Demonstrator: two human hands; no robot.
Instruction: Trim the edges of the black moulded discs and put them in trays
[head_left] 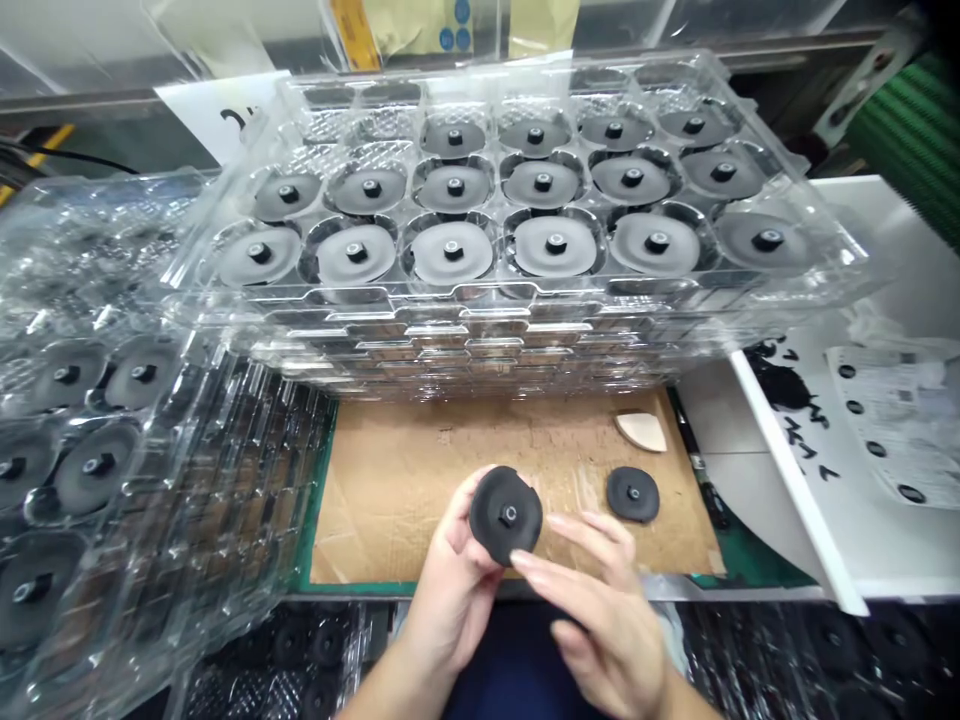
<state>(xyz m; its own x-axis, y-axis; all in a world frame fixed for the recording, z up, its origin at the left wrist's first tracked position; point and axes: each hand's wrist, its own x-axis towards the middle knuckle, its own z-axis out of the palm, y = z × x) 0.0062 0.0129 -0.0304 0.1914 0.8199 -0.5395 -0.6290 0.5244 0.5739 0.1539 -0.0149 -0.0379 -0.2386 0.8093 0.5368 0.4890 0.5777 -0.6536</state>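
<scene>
My left hand (454, 590) is closed around the edge of a round black disc part (491, 515), which has a raised hub with a metal centre facing up. Close to it, my right hand (611, 620) has its fingers stretched out and apart, one fingertip at the disc's lower right edge; whether it presses there I cannot tell. A second black disc part (630, 508) lies on the cardboard sheet (382, 510) to the right. Above that rests a pale wedge-shaped piece (643, 432).
Behind the cardboard rises a stack of clear plastic trays (465, 300) holding several like discs. Another tray stack (187, 480) stands at the left. On the right are a marked white panel (795, 480), a black pen (701, 465) and label sheets (900, 420).
</scene>
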